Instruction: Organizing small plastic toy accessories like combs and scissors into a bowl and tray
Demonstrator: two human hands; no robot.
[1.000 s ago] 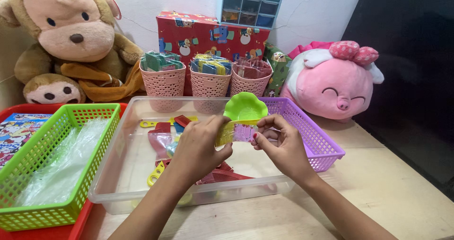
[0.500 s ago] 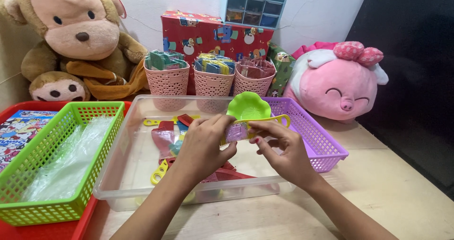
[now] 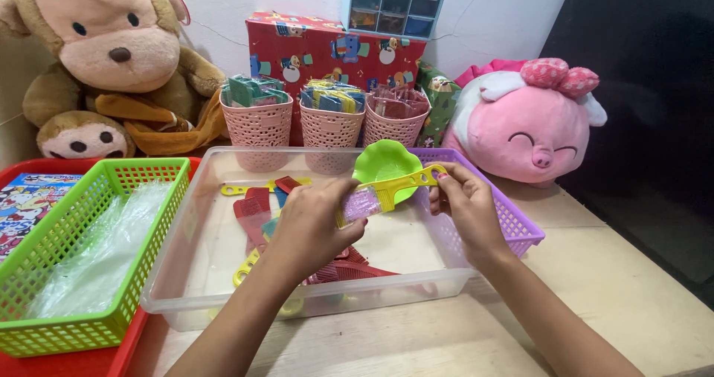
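I've got the L hand point(image 3: 316, 224) and R hand point(image 3: 465, 210) both pinched on a yellow comb point(image 3: 390, 191), held above the clear bin point(image 3: 312, 310) w/ a green bowl point(image 3: 385, 163) just behind. Risk, imo: the thin handle slips from the R fingertips and the comb drops among the red combs point(image 3: 256, 210).

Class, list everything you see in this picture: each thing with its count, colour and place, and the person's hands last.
Comb: one, yellow, held over the tub.
Clear tub: one, centre, holding red and yellow combs.
Green dish: one, behind the comb.
Green basket: one, left, holding clear bags.
Purple basket: one, right of tub.
Pink baskets: three, behind tub.
Monkey toys: two, brown, back left.
Pig toy: one, pink, back right.
Left hand: grips comb's teeth end.
Right hand: holds comb's handle.
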